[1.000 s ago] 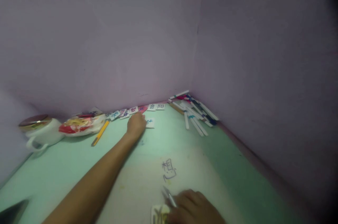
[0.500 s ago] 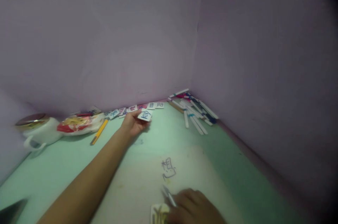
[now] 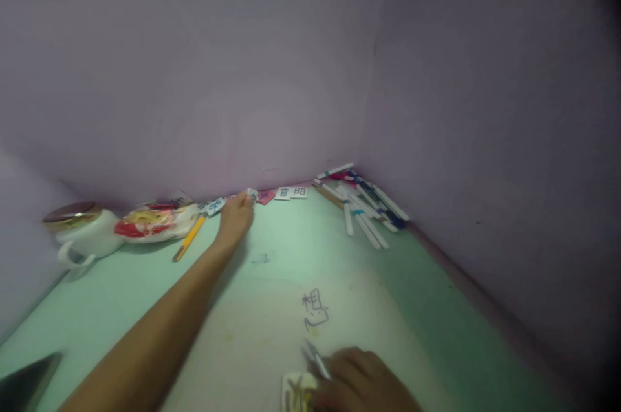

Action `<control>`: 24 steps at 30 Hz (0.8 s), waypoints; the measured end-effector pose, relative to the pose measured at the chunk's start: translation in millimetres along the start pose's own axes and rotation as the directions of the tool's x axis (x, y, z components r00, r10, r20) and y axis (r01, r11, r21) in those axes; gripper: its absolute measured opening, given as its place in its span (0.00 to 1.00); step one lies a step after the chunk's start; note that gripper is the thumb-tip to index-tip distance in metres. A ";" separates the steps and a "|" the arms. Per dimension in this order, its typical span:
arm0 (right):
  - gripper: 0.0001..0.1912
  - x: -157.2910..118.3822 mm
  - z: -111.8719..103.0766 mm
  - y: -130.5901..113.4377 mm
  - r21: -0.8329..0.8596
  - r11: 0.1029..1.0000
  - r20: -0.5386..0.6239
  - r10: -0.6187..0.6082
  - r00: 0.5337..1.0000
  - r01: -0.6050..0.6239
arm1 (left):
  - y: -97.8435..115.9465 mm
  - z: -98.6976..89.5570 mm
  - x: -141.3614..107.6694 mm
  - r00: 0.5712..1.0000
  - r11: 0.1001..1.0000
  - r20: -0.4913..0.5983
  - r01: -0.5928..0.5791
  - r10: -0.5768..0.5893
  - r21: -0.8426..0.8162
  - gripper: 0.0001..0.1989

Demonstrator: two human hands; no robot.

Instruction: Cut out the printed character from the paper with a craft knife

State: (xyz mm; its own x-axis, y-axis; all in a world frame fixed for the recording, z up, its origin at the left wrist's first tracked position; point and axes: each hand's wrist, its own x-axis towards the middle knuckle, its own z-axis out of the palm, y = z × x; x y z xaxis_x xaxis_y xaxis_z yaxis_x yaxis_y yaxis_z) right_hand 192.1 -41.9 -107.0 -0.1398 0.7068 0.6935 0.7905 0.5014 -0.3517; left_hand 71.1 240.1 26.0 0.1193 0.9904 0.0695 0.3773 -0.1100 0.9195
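At the back of the table, my left hand (image 3: 236, 219) pinches a small white card (image 3: 251, 195) with a character on it. That card is level with a row of others along the wall, among them a pink card (image 3: 266, 196) and a white card (image 3: 283, 193). Low in the view, my right hand (image 3: 366, 378) is closed around a slim silvery pen (image 3: 319, 361), blurred, its tip pointing away from me. A card with a yellowish picture (image 3: 295, 392) lies partly under the right fingers. Beyond the pen, a handwritten character (image 3: 315, 307) marks the tabletop.
A heap of white pens (image 3: 363, 221) fills the back right corner. On the left stand a white lidded mug (image 3: 94, 235), a red and white packet (image 3: 152, 224) and a yellow utility knife (image 3: 188, 239). A dark flat object (image 3: 26, 381) shows at the lower left.
My left hand has moved back and slightly left with the white card, bringing it to the row at the wall. The right hand still holds the pen in about the same place.
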 end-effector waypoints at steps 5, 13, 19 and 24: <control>0.19 -4.3 0.6 -0.2 0.025 0.999 0.007 0.022 1.000 -0.022 | 11.5 -8.3 -10.6 0.997 0.977 0.081 -0.036 0.019 0.208 0.16; 0.15 -1.7 -11.9 4.4 -0.002 1.000 0.218 -0.029 0.976 0.030 | 10.5 -30.7 -37.3 0.996 0.952 0.088 -0.020 -0.007 0.307 0.14; 0.14 22.3 -45.6 -11.4 0.142 0.984 0.270 0.064 0.961 -0.106 | 9.9 -40.8 -126.8 0.970 0.967 0.244 -0.066 0.005 0.246 0.06; 0.23 42.2 -72.6 -23.4 0.258 0.950 0.273 0.101 0.957 -0.174 | 11.3 -48.1 -205.5 0.881 0.979 0.467 -0.151 0.071 0.136 0.16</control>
State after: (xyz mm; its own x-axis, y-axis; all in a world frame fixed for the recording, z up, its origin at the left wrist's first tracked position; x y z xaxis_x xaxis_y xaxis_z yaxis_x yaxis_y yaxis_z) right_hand 211.0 -60.1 -23.9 -0.2172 0.8630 0.4561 0.6218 0.4825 -0.6169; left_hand 6.6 39.4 40.7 0.5612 0.8259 -0.0542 0.4764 -0.2689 0.8371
